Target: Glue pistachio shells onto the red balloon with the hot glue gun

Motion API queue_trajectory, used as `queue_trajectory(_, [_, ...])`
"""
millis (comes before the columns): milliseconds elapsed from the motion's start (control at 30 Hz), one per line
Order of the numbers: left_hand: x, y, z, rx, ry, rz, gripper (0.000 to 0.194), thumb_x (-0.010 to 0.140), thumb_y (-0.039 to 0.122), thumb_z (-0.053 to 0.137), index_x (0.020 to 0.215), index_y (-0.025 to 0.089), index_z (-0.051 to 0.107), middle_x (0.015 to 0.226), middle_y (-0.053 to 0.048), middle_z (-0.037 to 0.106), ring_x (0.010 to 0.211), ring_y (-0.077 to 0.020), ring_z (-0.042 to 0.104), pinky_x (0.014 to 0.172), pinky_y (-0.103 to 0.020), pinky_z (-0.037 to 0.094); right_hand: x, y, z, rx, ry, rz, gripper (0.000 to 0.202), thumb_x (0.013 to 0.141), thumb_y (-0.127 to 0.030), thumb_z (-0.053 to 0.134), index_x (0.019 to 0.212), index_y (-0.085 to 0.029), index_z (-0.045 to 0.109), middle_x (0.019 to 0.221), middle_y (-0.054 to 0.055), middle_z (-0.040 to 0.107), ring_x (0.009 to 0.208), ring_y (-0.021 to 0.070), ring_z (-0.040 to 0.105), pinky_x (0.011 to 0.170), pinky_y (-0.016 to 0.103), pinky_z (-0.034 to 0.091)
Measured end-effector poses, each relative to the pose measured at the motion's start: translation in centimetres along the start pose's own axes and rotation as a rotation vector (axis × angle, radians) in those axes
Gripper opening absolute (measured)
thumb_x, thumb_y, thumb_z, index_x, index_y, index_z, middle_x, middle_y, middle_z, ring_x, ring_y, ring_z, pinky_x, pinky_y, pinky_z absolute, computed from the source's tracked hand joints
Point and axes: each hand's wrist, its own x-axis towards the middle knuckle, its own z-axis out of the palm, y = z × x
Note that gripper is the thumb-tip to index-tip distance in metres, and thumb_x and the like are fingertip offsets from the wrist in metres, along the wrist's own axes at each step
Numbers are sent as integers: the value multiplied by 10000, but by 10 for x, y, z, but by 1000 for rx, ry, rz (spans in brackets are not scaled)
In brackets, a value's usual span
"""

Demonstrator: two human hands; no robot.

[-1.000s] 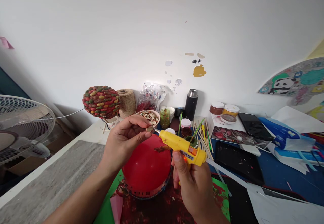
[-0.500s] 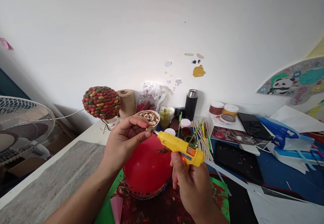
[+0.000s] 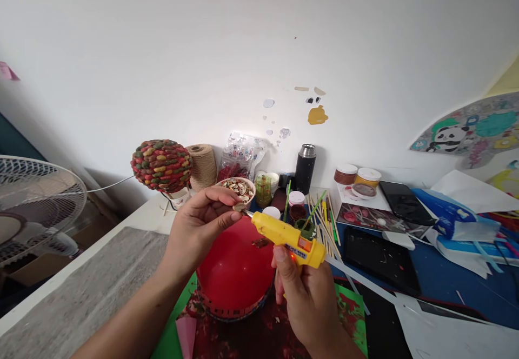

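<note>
My left hand (image 3: 205, 215) pinches a small pale nut shell (image 3: 239, 207) between thumb and forefinger. My right hand (image 3: 306, 294) is wrapped around the handle of a yellow hot glue gun (image 3: 279, 229), whose orange light glows. The gun's metal nozzle points left and meets the shell, or nearly so; I cannot tell which. Below both hands a red balloon (image 3: 235, 272) rests in a round, dark-rimmed holder, with a patch of brownish pieces (image 3: 261, 243) on its upper right. Behind my left fingers stands a bowl (image 3: 253, 192) full of similar shells.
A ball covered in painted shells (image 3: 161, 165) stands at the back left beside a twine spool (image 3: 203, 167). A black flask (image 3: 305, 170), paint jars (image 3: 367, 177), wooden sticks (image 3: 324, 229) and a dark tablet (image 3: 381, 259) lie behind and right. A fan (image 3: 36, 213) stands left.
Hardly anything differs. The camera view has shifted slightly; both hands keep the shell and the glue gun's nozzle together in the same place.
</note>
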Motion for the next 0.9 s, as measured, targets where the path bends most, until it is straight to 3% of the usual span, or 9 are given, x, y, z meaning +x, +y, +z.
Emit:
queue_trajectory(233, [1, -1, 0, -4, 1, 2, 213, 817, 234, 1044, 918, 214, 857, 1013, -60, 824, 951, -181, 805, 838, -216, 682, 2, -9, 0, -43, -17, 0, 697, 1109, -817, 521, 989, -201, 826, 426, -26, 546, 348, 177, 532, 399, 264, 462])
queue_trajectory(633, [2, -3, -1, -24, 73, 5, 236, 795, 245, 1062, 920, 220, 863, 1004, -39, 819, 928, -157, 798, 821, -187, 673, 1, -2, 3, -4, 27, -10, 642, 1121, -758, 561, 1072, -186, 849, 425, -47, 507, 372, 181, 531, 437, 277, 485])
queue_trajectory(900, [3, 0, 1, -41, 36, -11, 235, 801, 267, 1064, 929, 235, 870, 996, -30, 826, 915, -150, 805, 819, -182, 669, 0, -2, 2, 3, 38, -14, 636, 1125, -748, 566, 1073, -180, 848, 448, -45, 520, 404, 187, 553, 451, 278, 502])
